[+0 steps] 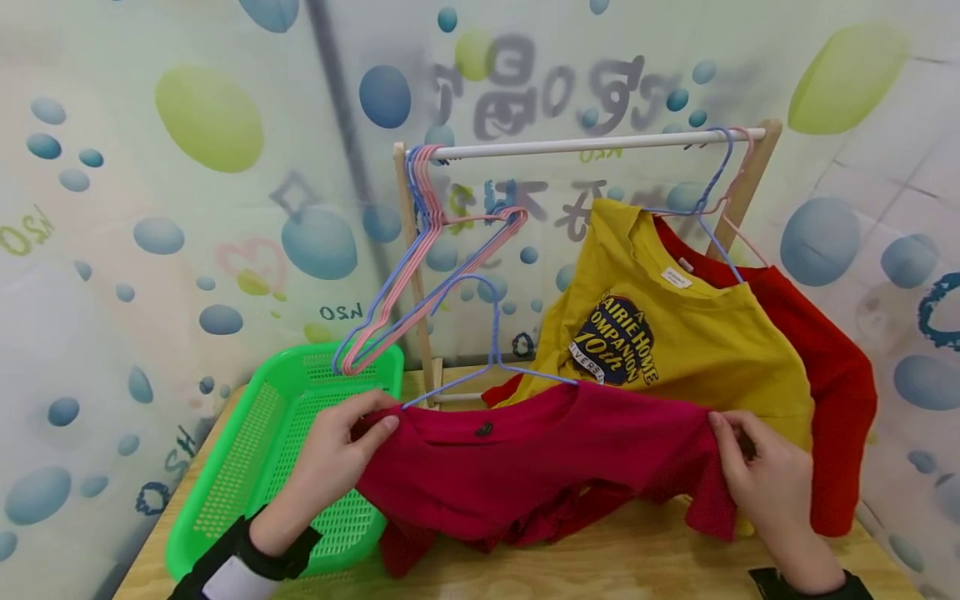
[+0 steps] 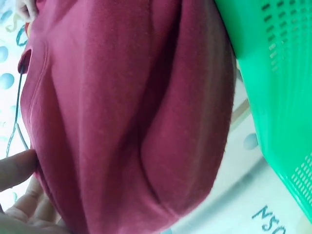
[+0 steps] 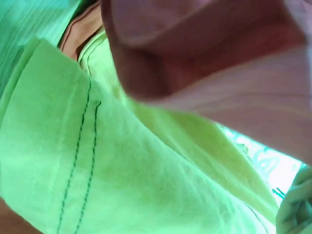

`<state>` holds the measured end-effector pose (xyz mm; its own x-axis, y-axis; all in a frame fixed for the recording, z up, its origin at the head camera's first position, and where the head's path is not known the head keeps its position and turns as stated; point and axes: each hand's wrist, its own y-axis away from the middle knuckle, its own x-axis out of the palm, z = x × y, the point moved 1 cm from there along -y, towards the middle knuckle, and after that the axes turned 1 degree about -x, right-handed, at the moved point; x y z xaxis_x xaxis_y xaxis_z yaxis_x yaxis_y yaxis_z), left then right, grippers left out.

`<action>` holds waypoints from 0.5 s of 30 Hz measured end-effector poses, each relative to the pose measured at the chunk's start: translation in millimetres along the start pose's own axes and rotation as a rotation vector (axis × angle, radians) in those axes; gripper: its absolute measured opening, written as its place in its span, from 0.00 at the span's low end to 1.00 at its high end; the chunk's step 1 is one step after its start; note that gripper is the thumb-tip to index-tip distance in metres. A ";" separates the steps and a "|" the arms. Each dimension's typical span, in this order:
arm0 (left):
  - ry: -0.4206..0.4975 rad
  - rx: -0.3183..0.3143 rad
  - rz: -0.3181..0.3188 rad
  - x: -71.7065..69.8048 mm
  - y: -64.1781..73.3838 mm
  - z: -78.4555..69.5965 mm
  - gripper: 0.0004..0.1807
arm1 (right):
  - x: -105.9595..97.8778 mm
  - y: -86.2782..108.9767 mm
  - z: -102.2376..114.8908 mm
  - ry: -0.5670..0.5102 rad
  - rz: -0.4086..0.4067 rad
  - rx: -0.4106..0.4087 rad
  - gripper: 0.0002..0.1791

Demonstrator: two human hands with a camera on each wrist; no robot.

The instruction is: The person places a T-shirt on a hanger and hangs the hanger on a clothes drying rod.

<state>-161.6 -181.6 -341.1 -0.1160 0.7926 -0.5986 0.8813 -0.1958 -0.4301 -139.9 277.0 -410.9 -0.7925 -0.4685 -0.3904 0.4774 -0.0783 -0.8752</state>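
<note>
A crimson shirt point(image 1: 517, 454) is spread between my hands in front of the rack, with a blue hanger point(image 1: 495, 333) inside its neckline and the hook standing up. My left hand point(image 1: 337, 446) pinches the shoulder beside the hanger's left end, thumb on the front. My right hand point(image 1: 772, 475) pinches the sleeve at the other side. In the left wrist view the crimson shirt point(image 2: 131, 117) hangs from the left hand's fingers point(image 2: 19, 170). The right wrist view is tinted; the yellow shirt point(image 3: 122, 161) fills much of it, with part of the right hand point(image 3: 296, 207) at the edge.
A clothes rack with a white rail point(image 1: 570, 146) stands behind. On its right hang a yellow T-shirt point(image 1: 690, 333) and a red garment point(image 1: 832, 392). Several pink and blue hangers point(image 1: 427, 250) hang at its left. A green plastic basket point(image 1: 258, 400) sits on the wooden table point(image 1: 600, 567).
</note>
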 end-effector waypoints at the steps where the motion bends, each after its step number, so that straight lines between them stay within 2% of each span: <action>1: 0.016 -0.013 -0.004 -0.3 0.0 0.1 0.06 | 0.2 0.8 -0.8 0.009 -0.014 0.007 0.06; 5: 0.068 -0.057 -0.027 -1.7 0.4 -0.1 0.06 | 1.8 7.0 -2.4 0.052 -0.020 0.039 0.09; 8: 0.073 -0.063 -0.040 -2.4 0.9 -0.3 0.06 | 2.3 12.6 0.2 0.074 0.027 0.076 0.11; 10: 0.060 -0.049 -0.045 -2.3 1.2 -0.2 0.06 | 2.1 15.0 3.7 0.096 0.097 0.113 0.11; 13: 0.032 -0.014 -0.049 -1.5 1.4 -0.9 0.05 | 0.2 15.1 8.2 0.149 0.259 0.210 0.11; 15: 0.014 0.008 -0.048 -0.9 1.7 -1.9 0.05 | -1.8 12.7 13.1 0.176 0.317 0.274 0.09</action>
<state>-159.1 -181.5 -339.9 -0.1518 0.8095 -0.5671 0.8712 -0.1614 -0.4637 -127.4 265.4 -417.6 -0.6318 -0.3522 -0.6906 0.7712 -0.1959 -0.6057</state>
